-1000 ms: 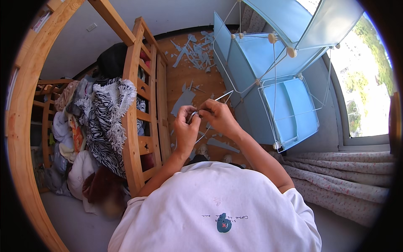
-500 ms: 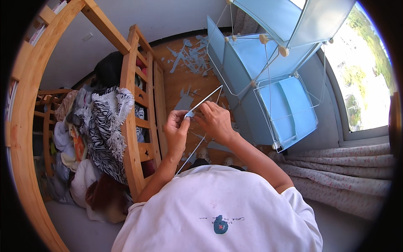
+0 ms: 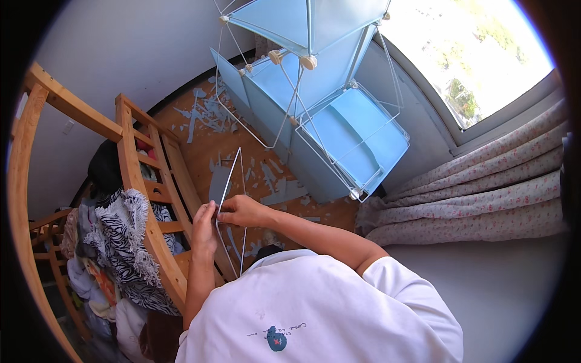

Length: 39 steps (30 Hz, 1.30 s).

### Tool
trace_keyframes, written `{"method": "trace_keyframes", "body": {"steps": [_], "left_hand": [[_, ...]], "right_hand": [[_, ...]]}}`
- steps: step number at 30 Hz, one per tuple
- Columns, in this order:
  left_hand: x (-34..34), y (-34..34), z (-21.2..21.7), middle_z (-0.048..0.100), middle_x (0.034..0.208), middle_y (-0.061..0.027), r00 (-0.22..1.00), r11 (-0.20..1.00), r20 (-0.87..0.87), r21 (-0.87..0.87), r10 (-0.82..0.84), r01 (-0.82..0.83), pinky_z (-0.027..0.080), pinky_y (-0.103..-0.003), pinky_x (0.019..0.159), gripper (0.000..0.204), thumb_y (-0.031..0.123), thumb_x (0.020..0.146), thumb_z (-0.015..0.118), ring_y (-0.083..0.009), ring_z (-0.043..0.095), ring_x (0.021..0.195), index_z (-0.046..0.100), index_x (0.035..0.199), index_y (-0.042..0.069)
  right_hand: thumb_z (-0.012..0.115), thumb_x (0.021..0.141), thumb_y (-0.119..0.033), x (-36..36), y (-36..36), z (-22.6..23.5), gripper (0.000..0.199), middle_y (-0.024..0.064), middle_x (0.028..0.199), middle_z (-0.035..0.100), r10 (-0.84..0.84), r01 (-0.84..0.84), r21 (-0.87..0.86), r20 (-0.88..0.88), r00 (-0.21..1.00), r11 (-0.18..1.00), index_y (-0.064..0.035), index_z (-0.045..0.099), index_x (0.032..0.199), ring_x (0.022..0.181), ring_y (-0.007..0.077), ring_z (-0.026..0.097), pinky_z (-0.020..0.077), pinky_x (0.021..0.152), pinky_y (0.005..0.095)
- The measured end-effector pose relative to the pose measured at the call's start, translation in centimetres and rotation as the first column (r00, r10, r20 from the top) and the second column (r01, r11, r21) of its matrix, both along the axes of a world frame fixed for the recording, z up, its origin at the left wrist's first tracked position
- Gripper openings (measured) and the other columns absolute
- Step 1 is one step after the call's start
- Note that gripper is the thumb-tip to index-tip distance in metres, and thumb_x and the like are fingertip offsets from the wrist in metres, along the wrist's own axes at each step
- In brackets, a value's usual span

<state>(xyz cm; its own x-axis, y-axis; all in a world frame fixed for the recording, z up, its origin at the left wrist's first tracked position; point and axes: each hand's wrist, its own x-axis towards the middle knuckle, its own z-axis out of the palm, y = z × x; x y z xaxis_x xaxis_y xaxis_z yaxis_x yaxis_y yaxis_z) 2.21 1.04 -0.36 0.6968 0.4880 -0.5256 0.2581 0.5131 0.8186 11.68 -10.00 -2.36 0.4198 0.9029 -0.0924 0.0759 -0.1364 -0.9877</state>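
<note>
A thin white wire frame (image 3: 227, 183), seen nearly edge-on with a narrow pointed outline, stands in front of me between my hands. My left hand (image 3: 204, 233) pinches its near bar, thumb and fingers closed. Right beside it, my right hand (image 3: 243, 212) has its fingertips bent in against the same bar. Whether a small scrap lies between those right fingertips is hidden. Torn pale blue-grey pieces (image 3: 284, 192) lie scattered on the wooden floor below the frame.
To the right stands a part-built rack (image 3: 266, 109) of light blue panels, wire frames and cream round connectors. A wooden bunk bed (image 3: 136, 175) with a zebra-patterned blanket (image 3: 124, 236) and heaped clothes is at left. A flowered curtain (image 3: 472, 193) hangs under the bright window (image 3: 478, 60).
My view has swung, so the rack and bed sit further left. The wire frame is turned more upright. A pale blue scrap seen at my fingertips before no longer shows.
</note>
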Motion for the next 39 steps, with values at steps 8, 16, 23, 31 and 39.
{"method": "trace_keyframes", "body": {"steps": [8, 16, 23, 31, 39], "left_hand": [[1.7, 2.7, -5.7, 0.05, 0.064, 0.0007, 0.996, 0.933, -0.047, -0.356, -0.073, 0.052, 0.04, -0.023, 0.056, 0.027, 0.025, 0.09, 0.052, -0.0115, 0.047, 0.059, 0.057, 0.098, 0.0], [3.8, 3.6, -3.7, 0.038, 0.052, 0.0017, 0.994, 0.807, -0.018, -0.582, 0.107, -0.098, 0.042, -0.023, 0.063, 0.024, 0.015, 0.093, 0.04, -0.0105, 0.037, 0.048, 0.05, 0.102, -0.004], [1.5, 12.3, -10.1, 0.033, 0.048, 0.0032, 0.841, 0.585, -0.159, -0.652, 0.517, -0.483, 0.027, -0.021, 0.038, 0.024, 0.019, 0.094, 0.039, -0.0079, 0.024, 0.036, 0.056, 0.09, 0.002], [2.7, 11.2, -7.1, 0.028, 0.049, 0.0035, 0.934, 0.687, 0.021, -0.683, 0.357, -0.247, 0.021, -0.02, 0.037, 0.028, 0.026, 0.094, 0.039, -0.0071, 0.021, 0.039, 0.057, 0.091, 0.004], [0.9, 9.2, -8.0, 0.03, 0.05, 0.0035, 0.97, 0.879, 0.08, -0.446, 0.228, -0.17, 0.022, -0.02, 0.034, 0.027, 0.028, 0.094, 0.041, -0.0064, 0.024, 0.037, 0.057, 0.096, 0.006]], "right_hand": [[0.057, 0.08, -0.027, -1.5, 0.3, -0.1, 0.028, 0.0162, 0.062, 0.057, 0.009, 0.007, -0.164, 0.093, 0.996, 0.986, 0.0, 0.06, 0.075, 0.058, 0.0276, 0.057, 0.0441, 0.057, 0.0371], [0.06, 0.075, -0.019, -1.2, 1.3, 0.0, 0.018, 0.0111, 0.062, 0.058, -0.195, 0.082, 0.189, 0.716, 0.671, 0.979, -0.0042, 0.058, 0.065, 0.052, 0.0292, 0.057, 0.0439, 0.046, 0.0377], [0.061, 0.072, -0.014, -4.8, 1.8, 4.6, 0.022, 0.0076, 0.051, 0.05, -0.117, -0.208, 0.336, 0.734, 0.669, 0.918, -0.0062, 0.047, 0.057, 0.047, 0.0249, 0.053, 0.039, 0.04, 0.0342], [0.059, 0.074, -0.016, 0.6, -1.9, -1.1, 0.015, 0.0106, 0.063, 0.06, 0.023, 0.157, -0.158, 0.772, 0.635, 0.975, -0.0064, 0.058, 0.062, 0.057, 0.0277, 0.059, 0.0435, 0.047, 0.0378], [0.066, 0.071, -0.033, 0.5, -5.3, -9.0, 0.025, 0.011, 0.068, 0.064, 0.424, 0.23, -0.695, 0.631, 0.649, 0.682, -0.0089, 0.068, 0.072, 0.07, 0.0281, 0.065, 0.05, 0.06, 0.0377]]}}
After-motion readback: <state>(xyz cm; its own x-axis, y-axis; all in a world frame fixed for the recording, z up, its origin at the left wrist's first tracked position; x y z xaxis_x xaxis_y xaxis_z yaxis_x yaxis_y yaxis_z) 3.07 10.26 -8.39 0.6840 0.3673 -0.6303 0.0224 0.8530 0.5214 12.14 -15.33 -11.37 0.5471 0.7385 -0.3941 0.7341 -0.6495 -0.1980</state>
